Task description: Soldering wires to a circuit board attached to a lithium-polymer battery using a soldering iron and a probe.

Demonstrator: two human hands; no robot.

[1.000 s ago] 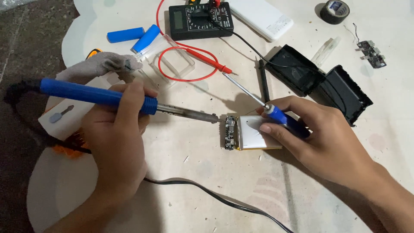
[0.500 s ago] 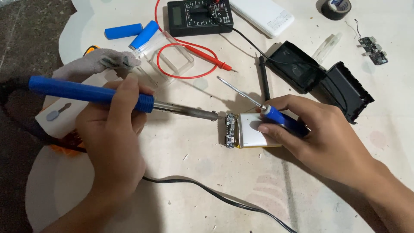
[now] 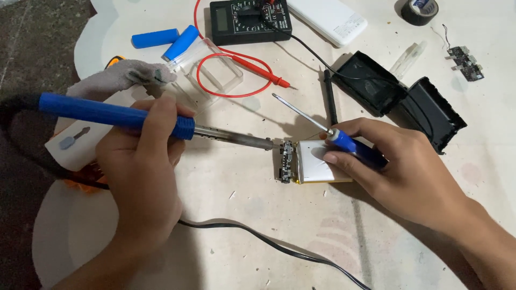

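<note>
My left hand (image 3: 142, 172) grips a blue-handled soldering iron (image 3: 113, 114); its metal tip touches the top edge of a small dark circuit board (image 3: 286, 162). The board sits against the left end of a flat silver battery pack (image 3: 317, 162) on the white table. My right hand (image 3: 398, 166) holds a blue-handled screwdriver (image 3: 344, 142), its shaft pointing up and left, while its fingers press on the battery pack.
A black multimeter (image 3: 250, 20) with a red probe (image 3: 263, 75) and red lead lies at the top. Two blue cylindrical cells (image 3: 161, 38), a clear plastic box (image 3: 212, 75), a white power bank (image 3: 328, 19), black casing halves (image 3: 398, 96), a tape roll (image 3: 419, 9) and another board (image 3: 465, 56) surround it. A black cord (image 3: 269, 244) crosses the front.
The soldering iron tip has stayed at the board's edge. My hands barely shifted; the view moved slightly.
</note>
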